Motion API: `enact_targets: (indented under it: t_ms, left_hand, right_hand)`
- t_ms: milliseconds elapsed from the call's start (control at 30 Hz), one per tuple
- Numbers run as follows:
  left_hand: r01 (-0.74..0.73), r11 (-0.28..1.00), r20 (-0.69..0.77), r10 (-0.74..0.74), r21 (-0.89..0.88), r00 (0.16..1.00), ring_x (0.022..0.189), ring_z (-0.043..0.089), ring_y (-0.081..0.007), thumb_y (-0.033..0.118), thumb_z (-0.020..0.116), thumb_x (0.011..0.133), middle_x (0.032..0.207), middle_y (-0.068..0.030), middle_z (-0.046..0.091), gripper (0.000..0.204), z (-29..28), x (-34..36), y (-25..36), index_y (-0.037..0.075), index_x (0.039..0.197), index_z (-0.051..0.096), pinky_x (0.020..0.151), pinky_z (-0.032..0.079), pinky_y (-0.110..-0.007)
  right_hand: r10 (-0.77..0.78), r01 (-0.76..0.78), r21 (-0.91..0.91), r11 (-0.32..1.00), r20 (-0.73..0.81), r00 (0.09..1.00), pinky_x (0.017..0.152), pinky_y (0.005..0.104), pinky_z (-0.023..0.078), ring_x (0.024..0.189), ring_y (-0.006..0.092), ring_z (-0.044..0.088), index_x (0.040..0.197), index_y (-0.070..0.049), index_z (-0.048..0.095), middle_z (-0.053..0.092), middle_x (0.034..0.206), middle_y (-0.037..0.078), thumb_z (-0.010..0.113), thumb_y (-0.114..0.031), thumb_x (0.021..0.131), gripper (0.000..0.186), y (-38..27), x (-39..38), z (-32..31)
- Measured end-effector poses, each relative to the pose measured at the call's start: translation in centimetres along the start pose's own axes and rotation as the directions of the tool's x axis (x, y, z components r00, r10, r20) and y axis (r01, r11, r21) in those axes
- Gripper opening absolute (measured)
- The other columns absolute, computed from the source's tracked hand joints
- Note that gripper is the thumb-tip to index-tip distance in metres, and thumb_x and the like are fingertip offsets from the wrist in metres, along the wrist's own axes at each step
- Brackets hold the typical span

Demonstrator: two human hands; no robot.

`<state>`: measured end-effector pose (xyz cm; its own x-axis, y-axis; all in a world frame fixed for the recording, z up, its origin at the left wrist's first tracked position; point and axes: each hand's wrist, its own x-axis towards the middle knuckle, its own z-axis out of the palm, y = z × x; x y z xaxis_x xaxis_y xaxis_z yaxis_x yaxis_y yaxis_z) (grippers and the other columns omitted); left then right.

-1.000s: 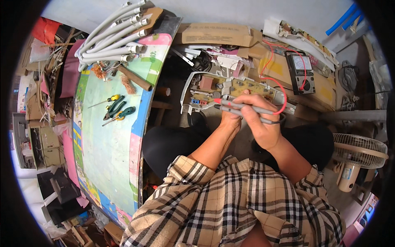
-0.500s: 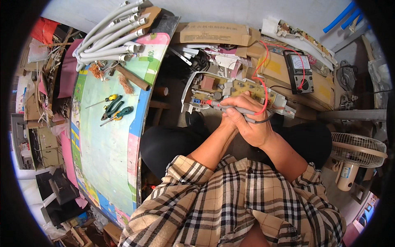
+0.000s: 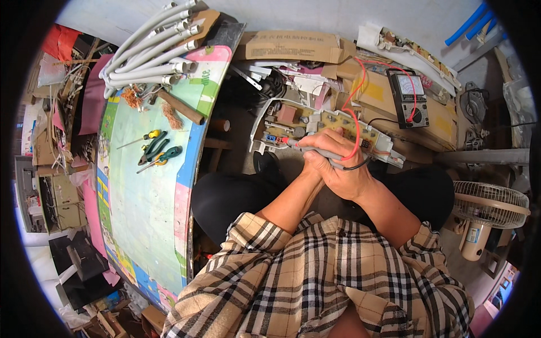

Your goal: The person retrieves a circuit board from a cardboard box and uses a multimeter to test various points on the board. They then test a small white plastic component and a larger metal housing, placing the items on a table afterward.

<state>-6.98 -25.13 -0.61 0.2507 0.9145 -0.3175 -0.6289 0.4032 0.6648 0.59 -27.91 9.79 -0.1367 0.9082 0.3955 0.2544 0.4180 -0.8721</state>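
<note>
Measurement appears under way: right hand (image 3: 347, 173) pinches test probes (image 3: 326, 152) over the circuit board (image 3: 337, 121) beyond the knees (image 3: 226, 197), grip of left hand (image 3: 313, 165) cannot be told, and next contact calls for steady tips

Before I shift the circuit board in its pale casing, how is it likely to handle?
Probably stiff: the casing frames the circuit board with no visible sag. It looks fragile, since the components stand exposed on its upper face. Being long and narrow, it may tip if lifted by one end.
</note>
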Motion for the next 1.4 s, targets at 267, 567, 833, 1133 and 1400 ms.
enact_targets:
  t_ms: [267,567,833,1133,1400]
  left_hand:
    - [-0.005,1.0,-0.012,0.005,-0.003,1.0,0.09,0.055,-0.0132,0.022,0.056,0.094,0.1,-0.0039,0.056,0.019,0.0,-0.1,-0.1,0.007,0.104,0.055,0.077,0.046,-0.028]
    - [-0.015,1.0,-0.022,0.015,0.0,1.0,0.093,0.055,-0.0134,0.022,0.055,0.094,0.102,-0.004,0.056,0.02,0.2,-0.2,-0.2,0.007,0.107,0.054,0.079,0.046,-0.028]
    - [-0.025,1.0,-0.026,0.025,0.002,0.999,0.095,0.055,-0.0136,0.022,0.055,0.094,0.104,-0.004,0.055,0.021,0.3,-0.1,-0.3,0.007,0.109,0.053,0.08,0.046,-0.028]
    - [-0.026,1.0,-0.033,0.026,0.005,0.999,0.097,0.055,-0.0138,0.022,0.054,0.094,0.106,-0.0041,0.055,0.023,0.3,-0.1,-0.5,0.007,0.111,0.053,0.082,0.046,-0.028]
    - [-0.024,1.0,-0.042,0.024,0.02,0.999,0.099,0.055,-0.014,0.021,0.054,0.094,0.108,-0.0042,0.055,0.024,0.1,0.0,-0.9,0.007,0.113,0.052,0.083,0.046,-0.028]
  right_hand:
    - [0.02,-0.015,-0.063,0.998,0.079,0.997,0.068,0.0335,0.048,0.077,0.0265,0.06,0.097,-0.004,0.064,0.058,0.086,0.009,0.07,-0.008,0.078,0.021,0.1,0.6,-0.4]
    - [0.087,-0.094,0.054,0.994,0.125,0.988,0.076,0.0346,0.047,0.085,0.026,0.059,0.104,-0.006,0.065,0.059,0.09,0.01,0.061,-0.011,0.084,0.02,1.2,1.1,0.1]
    - [0.118,-0.121,0.064,0.991,0.052,0.992,0.079,0.0345,0.047,0.086,0.0229,0.06,0.099,-0.002,0.063,0.061,0.091,0.01,0.059,-0.012,0.085,0.017,0.9,1.7,-0.4]
    - [0.172,-0.172,0.014,0.985,-0.011,0.985,0.073,0.0326,0.047,0.078,0.0203,0.061,0.096,-0.001,0.06,0.062,0.083,0.011,0.057,-0.018,0.089,0.018,2.1,2.1,-0.8]
    - [0.192,-0.186,-0.104,0.977,0.053,0.98,0.072,0.0379,0.049,0.077,0.0297,0.064,0.092,-0.005,0.063,0.066,0.084,0.012,0.06,-0.025,0.085,0.021,2.6,2.5,-0.1]
